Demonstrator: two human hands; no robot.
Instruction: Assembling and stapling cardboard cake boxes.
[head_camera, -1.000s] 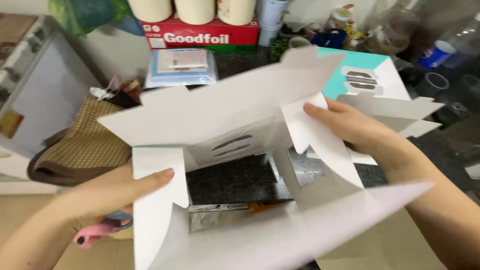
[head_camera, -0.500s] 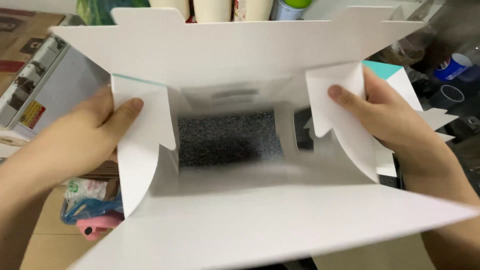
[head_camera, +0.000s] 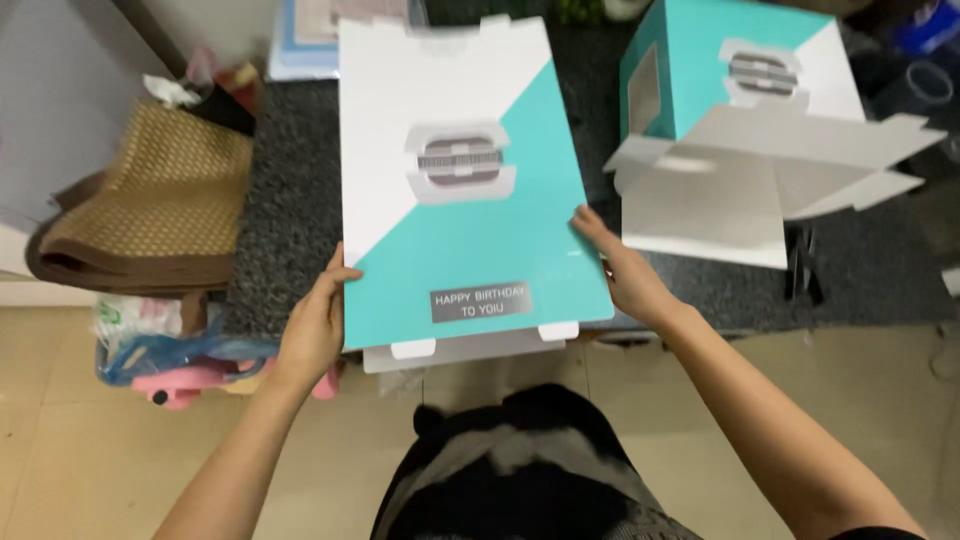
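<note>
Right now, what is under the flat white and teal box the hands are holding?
Under the flat box lies the dark speckled counter, and white tabs stick out below its near edge. The left hand and right hand grip its sides. The rest is covered.

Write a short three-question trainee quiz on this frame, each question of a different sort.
1. True or false: the white-and-teal cardboard cake box is held at both side edges, by the left hand and the right hand.
2. Which lies left of the dark speckled countertop? A) woven brown mat B) glass bowl C) red kettle
3. Fill in: the second teal cardboard box, at the right, has its white flaps ____.

Key: 1 true; 2 A; 3 open.
</note>
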